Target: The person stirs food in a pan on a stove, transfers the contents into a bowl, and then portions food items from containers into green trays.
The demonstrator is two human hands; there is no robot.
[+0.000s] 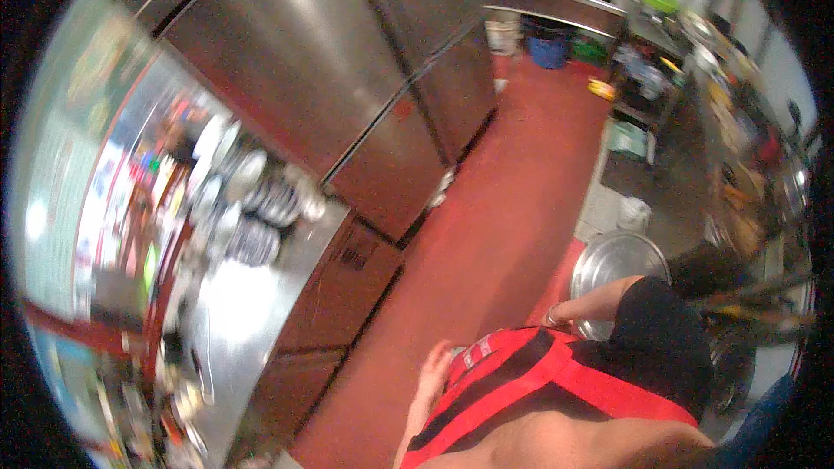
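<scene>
My left hand (436,365) hangs low at the front of my red and black apron (495,365). Its fingers bend towards the cloth, and blur hides whether they hold anything. My right forearm reaches forward out of a black sleeve, with a band at the wrist. Most of my right hand (561,319) is covered by the apron, so its grip does not show. Beside that forearm is a large round metal lid or pot top (619,260), partly covered by the arm.
Red floor (515,195) runs ahead between a tall stainless-steel refrigerator (293,65) and a cluttered side with shelves. Stacked dishes (254,208) stand on a steel counter (234,319) at left. A blue bucket (547,52) and a yellow object (601,88) sit at the far end.
</scene>
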